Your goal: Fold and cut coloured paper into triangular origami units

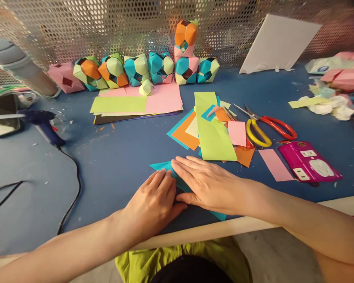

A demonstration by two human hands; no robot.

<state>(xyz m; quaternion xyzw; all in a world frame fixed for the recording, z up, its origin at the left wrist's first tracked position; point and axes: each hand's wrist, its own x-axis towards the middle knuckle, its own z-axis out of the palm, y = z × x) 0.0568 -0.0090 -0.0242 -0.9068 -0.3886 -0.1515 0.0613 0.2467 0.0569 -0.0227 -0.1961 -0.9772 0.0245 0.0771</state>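
Left grip (153, 199), curled, pinch impossible to tell, and right grip (210, 183), flat and unclosed, press blue paper (161, 165) beneath them, apparently creasing; next calls for even pressure.

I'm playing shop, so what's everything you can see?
Blue paper: one, blue, front middle
Paper balls: eight, mixed, back
Paper stack: one, pink-green, before balls
Paper shape: one, pale green, on stack
Loose papers: several, mixed, centre
Scissors: one pair, red-yellow handles, right
Power strip: one, magenta, right
Scrap pile: one, mixed, right
Board: one, white, back right
Tumbler: one, grey, back left
Likely phone: one, dark, left
Glue gun: one, blue, left
Cords: two stretches, black, left
Mesh: one, grey, back
Table: one, blue, beneath
Garment: one, green, bottom
Left hand: one, bare, on paper
Right hand: one, bare, on paper
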